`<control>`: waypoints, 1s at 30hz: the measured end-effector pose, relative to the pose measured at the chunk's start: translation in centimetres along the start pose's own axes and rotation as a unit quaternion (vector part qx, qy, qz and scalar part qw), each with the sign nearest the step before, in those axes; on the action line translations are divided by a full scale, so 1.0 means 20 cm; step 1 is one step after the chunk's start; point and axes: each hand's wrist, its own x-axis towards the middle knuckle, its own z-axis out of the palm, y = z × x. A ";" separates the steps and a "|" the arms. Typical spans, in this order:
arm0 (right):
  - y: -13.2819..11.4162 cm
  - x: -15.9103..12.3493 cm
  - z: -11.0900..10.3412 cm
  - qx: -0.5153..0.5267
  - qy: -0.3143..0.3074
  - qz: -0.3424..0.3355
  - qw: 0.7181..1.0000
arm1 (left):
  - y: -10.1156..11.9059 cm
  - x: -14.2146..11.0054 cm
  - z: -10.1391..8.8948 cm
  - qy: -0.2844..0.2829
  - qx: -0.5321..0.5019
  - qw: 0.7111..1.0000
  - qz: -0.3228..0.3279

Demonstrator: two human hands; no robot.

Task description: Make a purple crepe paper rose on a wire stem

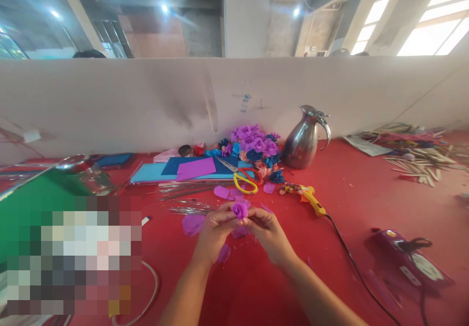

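Between my two hands is a small purple paper flower [240, 210], its petals curled round a tight centre. My left hand [219, 226] pinches it from the left side. My right hand [264, 227] grips it from the right, fingertips close to the left thumb. Loose purple petals [193, 224] lie on the red table around and beneath my hands. Just beyond them rest scissors [246, 182] with yellow and red handles. A yellow hot glue gun [311, 201] lies to the right, its black cord running toward the front edge.
Finished paper flowers [256, 140] are heaped by the white partition [146, 96], beside a metal jug [302, 138]. Coloured paper sheets [197, 168] and thin wires [190, 207] lie left of them. A purple power strip [412, 260] is at right, a glass jar [91, 174] at left.
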 end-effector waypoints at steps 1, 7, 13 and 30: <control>0.00 0.00 0.00 0.006 0.007 0.004 1.000 | 0.00 0.00 0.00 0.004 0.003 1.000 -0.004; 0.05 0.01 -0.01 -0.008 0.032 0.009 0.999 | 0.01 0.00 0.01 0.008 0.008 1.000 0.002; 0.10 0.01 0.00 -0.023 0.071 -0.049 0.996 | -0.05 0.00 0.02 0.062 -0.008 0.998 0.013; 0.11 0.00 0.01 -0.012 0.089 -0.059 0.994 | -0.09 -0.01 0.08 0.061 -0.091 0.994 -0.014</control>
